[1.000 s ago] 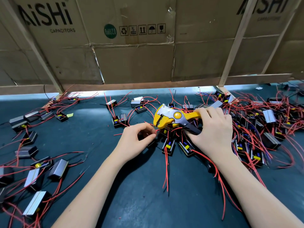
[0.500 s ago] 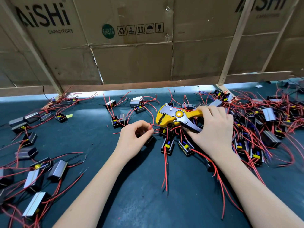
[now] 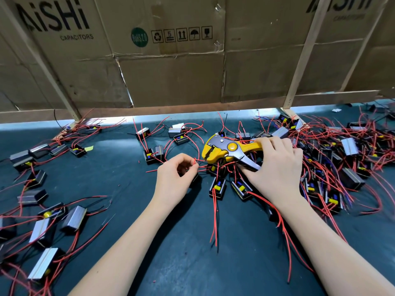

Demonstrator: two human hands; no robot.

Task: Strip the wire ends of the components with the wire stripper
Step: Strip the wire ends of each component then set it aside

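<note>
My right hand (image 3: 275, 169) grips the handles of a yellow and black wire stripper (image 3: 222, 151), whose jaws point left. My left hand (image 3: 174, 178) pinches a thin red wire (image 3: 195, 162) between thumb and forefinger just left of the jaws. A small black component lies partly hidden under my left hand. More black components with yellow and blue parts (image 3: 218, 186) lie right below the stripper, their red leads trailing toward me.
A dense pile of components with red wires (image 3: 342, 159) fills the right of the dark green mat (image 3: 181, 263). Silver-cased components (image 3: 42, 227) lie scattered on the left. A cardboard wall (image 3: 171, 71) on wooden struts closes off the back.
My left hand has lifted slightly and brought the red wire end closer to the stripper's jaws. The stripper and right hand stay almost where they were.
</note>
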